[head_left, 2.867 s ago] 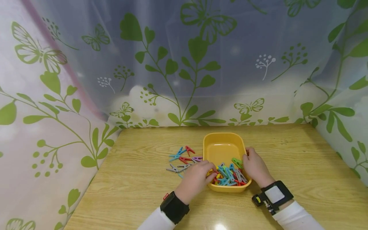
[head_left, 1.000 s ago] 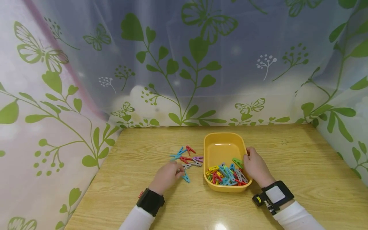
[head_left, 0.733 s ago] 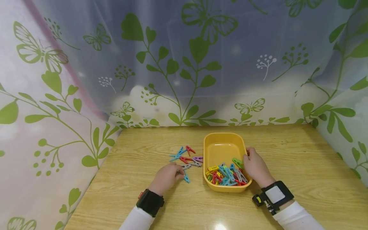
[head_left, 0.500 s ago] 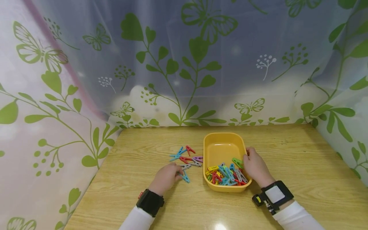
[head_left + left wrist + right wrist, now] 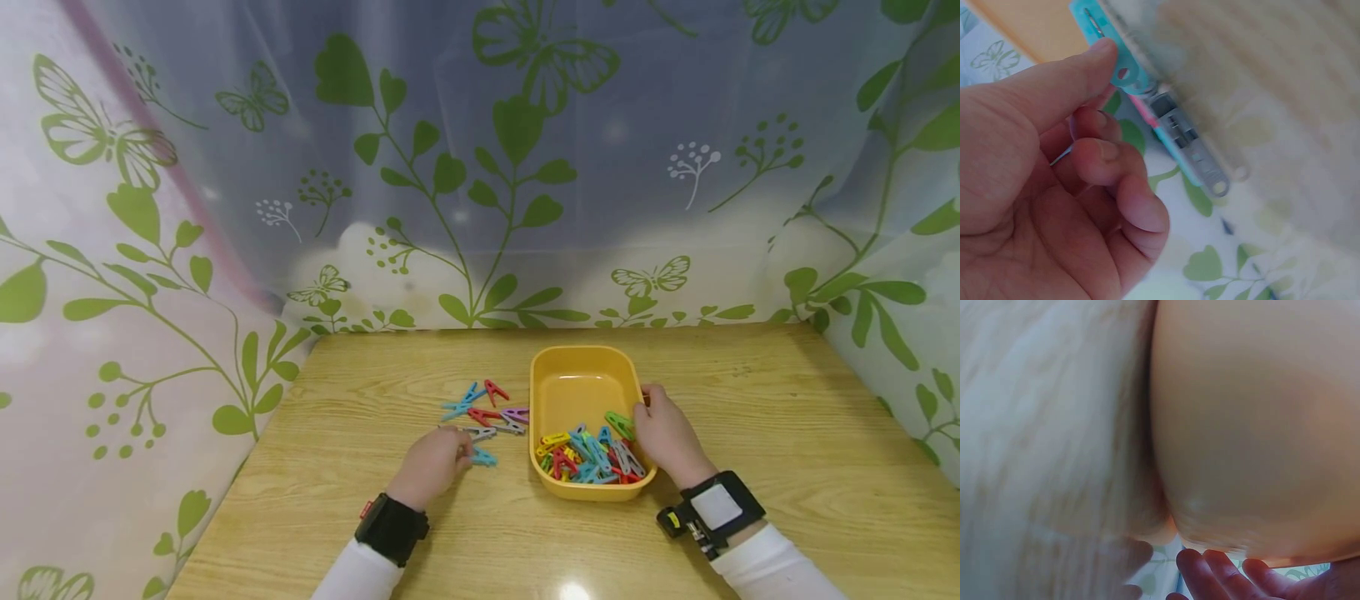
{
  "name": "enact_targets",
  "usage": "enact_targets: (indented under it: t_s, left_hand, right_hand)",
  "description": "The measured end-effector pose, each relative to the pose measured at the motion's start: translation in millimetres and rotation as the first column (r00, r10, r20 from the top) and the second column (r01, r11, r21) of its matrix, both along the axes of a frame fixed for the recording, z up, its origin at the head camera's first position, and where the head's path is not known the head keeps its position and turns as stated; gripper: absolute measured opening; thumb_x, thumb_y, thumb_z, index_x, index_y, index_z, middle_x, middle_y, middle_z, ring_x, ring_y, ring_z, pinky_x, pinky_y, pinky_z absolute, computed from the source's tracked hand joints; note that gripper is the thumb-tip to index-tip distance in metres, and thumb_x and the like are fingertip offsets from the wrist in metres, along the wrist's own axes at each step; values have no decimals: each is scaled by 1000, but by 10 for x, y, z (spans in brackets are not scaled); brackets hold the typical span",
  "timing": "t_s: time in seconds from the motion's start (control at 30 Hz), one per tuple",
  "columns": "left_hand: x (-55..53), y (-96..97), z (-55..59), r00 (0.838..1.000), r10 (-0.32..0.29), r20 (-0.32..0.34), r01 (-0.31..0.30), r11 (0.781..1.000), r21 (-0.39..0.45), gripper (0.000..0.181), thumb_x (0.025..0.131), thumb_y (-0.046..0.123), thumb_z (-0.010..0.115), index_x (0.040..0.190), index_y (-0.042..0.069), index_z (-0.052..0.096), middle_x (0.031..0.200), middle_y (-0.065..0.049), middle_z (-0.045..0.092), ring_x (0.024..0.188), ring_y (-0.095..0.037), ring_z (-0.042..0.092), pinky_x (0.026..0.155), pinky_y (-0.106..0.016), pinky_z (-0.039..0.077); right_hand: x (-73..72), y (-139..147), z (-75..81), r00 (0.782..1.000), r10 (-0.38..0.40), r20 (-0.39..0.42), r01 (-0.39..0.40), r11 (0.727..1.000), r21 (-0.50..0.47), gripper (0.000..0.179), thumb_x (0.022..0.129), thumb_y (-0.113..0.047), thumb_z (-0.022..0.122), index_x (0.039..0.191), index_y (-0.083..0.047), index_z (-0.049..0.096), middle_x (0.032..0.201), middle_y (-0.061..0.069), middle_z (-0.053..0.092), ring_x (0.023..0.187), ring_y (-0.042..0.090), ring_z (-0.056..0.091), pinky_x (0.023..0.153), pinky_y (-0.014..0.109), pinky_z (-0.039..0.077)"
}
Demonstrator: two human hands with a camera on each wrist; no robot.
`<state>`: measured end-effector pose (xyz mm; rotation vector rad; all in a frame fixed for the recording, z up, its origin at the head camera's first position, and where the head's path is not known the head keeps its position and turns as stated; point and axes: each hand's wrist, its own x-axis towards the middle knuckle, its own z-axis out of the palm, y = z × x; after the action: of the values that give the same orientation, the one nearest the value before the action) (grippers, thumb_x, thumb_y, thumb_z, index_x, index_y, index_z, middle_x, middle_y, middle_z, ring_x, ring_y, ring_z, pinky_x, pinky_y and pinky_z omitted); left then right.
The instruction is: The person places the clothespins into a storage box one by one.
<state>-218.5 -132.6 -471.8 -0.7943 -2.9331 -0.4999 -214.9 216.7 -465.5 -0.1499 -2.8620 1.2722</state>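
Observation:
Left of the bin, my left hand (image 5: 431,462) pinches a light blue clothespin (image 5: 483,457) by one end. In the left wrist view, the thumb lies on this blue clothespin (image 5: 1124,75) and the other fingers are curled. Right beside it is a grey clothespin (image 5: 1191,144). My right hand (image 5: 670,433) holds the right side of a yellow plastic bin (image 5: 534,392), thumb at the rim. The right wrist view has its fingers (image 5: 1197,572) against the outer wall. Clothespins of several colours (image 5: 596,454) are heaped in the bin's near half.
More clothespins lie loose left of the bin: red ones (image 5: 483,417), blue ones (image 5: 457,408), a purple one (image 5: 517,414) and grey ones (image 5: 510,427). The wooden table (image 5: 360,383) ends at a leaf-printed curtain (image 5: 480,208) behind and at both sides.
My left hand has gone from over the bin to the loose pile on its left. The blue clothespin in its fingers has turned to lie more sideways. My right hand stays put.

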Motion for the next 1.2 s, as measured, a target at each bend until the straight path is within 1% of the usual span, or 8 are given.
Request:
enact_targets:
  t_s: [0.1, 0.23, 0.37, 0.47, 0.6, 0.77, 0.93, 1.2]
  left_hand:
    - [29, 8, 56, 999, 34, 7, -34, 999, -2, 9, 90, 8, 79, 85, 8, 71, 84, -2, 70, 73, -13, 62, 65, -29, 52]
    - [102, 37, 170, 995, 93, 22, -92, 995, -29, 13, 90, 5, 77, 81, 8, 69, 80, -1, 67, 69, -11, 57, 62, -28, 50]
    - [184, 93, 288, 990, 130, -54, -132, 991, -31, 20, 90, 0, 72, 75, 9, 63, 71, 1, 58, 62, -10, 48, 55, -25, 42]
    - [238, 162, 391, 979, 146, -139, -151, 988, -27, 17, 92, 4, 74, 78, 9, 66, 74, -1, 60, 62, -11, 52, 54, -24, 43]
    - [278, 294, 546, 975, 149, -167, -155, 988, -25, 7, 92, 11, 78, 89, 10, 71, 84, -3, 67, 71, -14, 62, 59, -25, 49]
    - [295, 489, 674, 973, 121, -196, -122, 992, 6, 7, 92, 14, 79, 90, 11, 73, 87, -1, 68, 76, -15, 66, 63, -27, 52]
    - [317, 693, 678, 974, 70, -215, -70, 998, 9, 7, 94, 16, 77, 94, 12, 73, 90, 0, 68, 77, -13, 65, 63, -23, 50]
    - [344, 945, 542, 972, -11, -233, 3, 999, -37, 6, 94, 18, 77, 91, 14, 72, 88, 3, 68, 76, -10, 65, 61, -19, 49]
  right_hand:
    - [-6, 3, -8, 1000, -1, 0, 1, 1000, -1, 52, 110, -20, 27, 150, 13, 32, 142, 36, 51, 124, 45, 58, 101, 58, 50]
    - [-10, 0, -29, 1000, -1, 2, 1, 1000, -4, 52, 110, -20, 27, 150, 12, 32, 142, 36, 51, 121, 44, 59, 99, 57, 51]
    - [-11, 0, -45, 1000, -2, -2, 2, 1000, -6, 52, 110, -21, 27, 149, 12, 32, 142, 36, 51, 120, 43, 59, 99, 57, 51]
    - [-11, 4, -50, 1000, -5, -3, 5, 1000, -5, 52, 109, -21, 27, 149, 12, 32, 142, 36, 51, 120, 43, 59, 100, 58, 51]
    - [-8, 12, -47, 1000, -4, -5, 4, 1000, -3, 52, 110, -20, 27, 149, 13, 32, 142, 37, 51, 121, 43, 59, 99, 57, 51]
    - [-1, 17, -36, 1000, -3, -6, 3, 1000, -7, 52, 110, -21, 28, 149, 13, 33, 142, 36, 51, 119, 43, 59, 98, 56, 51]
    - [2, 16, -37, 1000, -5, -3, 5, 1000, -7, 52, 110, -21, 27, 149, 12, 33, 142, 36, 51, 121, 43, 59, 100, 57, 51]
    - [-23, 10, -38, 1000, -8, 4, 8, 1000, -13, 52, 110, -21, 28, 150, 12, 33, 143, 36, 50, 122, 44, 58, 103, 60, 48]
